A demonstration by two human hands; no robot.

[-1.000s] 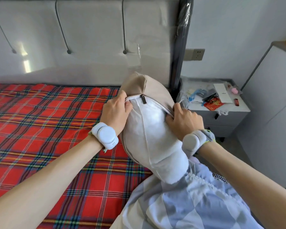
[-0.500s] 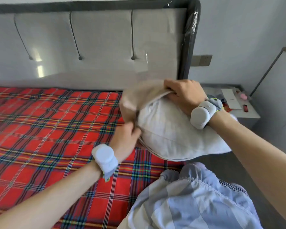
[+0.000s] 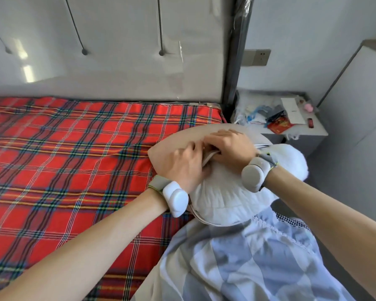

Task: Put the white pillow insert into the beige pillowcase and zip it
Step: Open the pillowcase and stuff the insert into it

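Both hands have come together since half a second ago: the right hand [image 3: 231,146] has dropped from the far top of the cover, and the pillow now sits lower, at the near corner of the bed.

1. Left hand [image 3: 186,168]: fingers curled over the beige pillowcase [image 3: 174,144], gripping the fabric at its opening edge [image 3: 197,213]. Motion blur hides the fingertips.
2. Right hand: just beside the left hand, touching it or nearly so. Fingers are curled round the same edge and grip the beige fabric from the far side.
3. Each wrist carries a strapped unit: a white one on the left wrist [image 3: 175,198], a grey one on the right wrist [image 3: 253,175].
4. White pillow insert [image 3: 224,192]: partly inside the pillowcase. The far portion is covered; the near portion and a rounded right corner bulge out of the open mouth. The zip is not closed.
5. The pillow lies half on the red plaid sheet [image 3: 74,159] of the bed and half over its right edge, against blue-and-white checked fabric [image 3: 248,257] at the bottom of the view.
6. Grey padded headboard [image 3: 117,61]: behind the bed.
7. Nightstand [image 3: 319,131]: right of the headboard, carrying papers and small items. A wall socket [image 3: 256,57] is above it, and a white cabinet [image 3: 360,101] stands further right.
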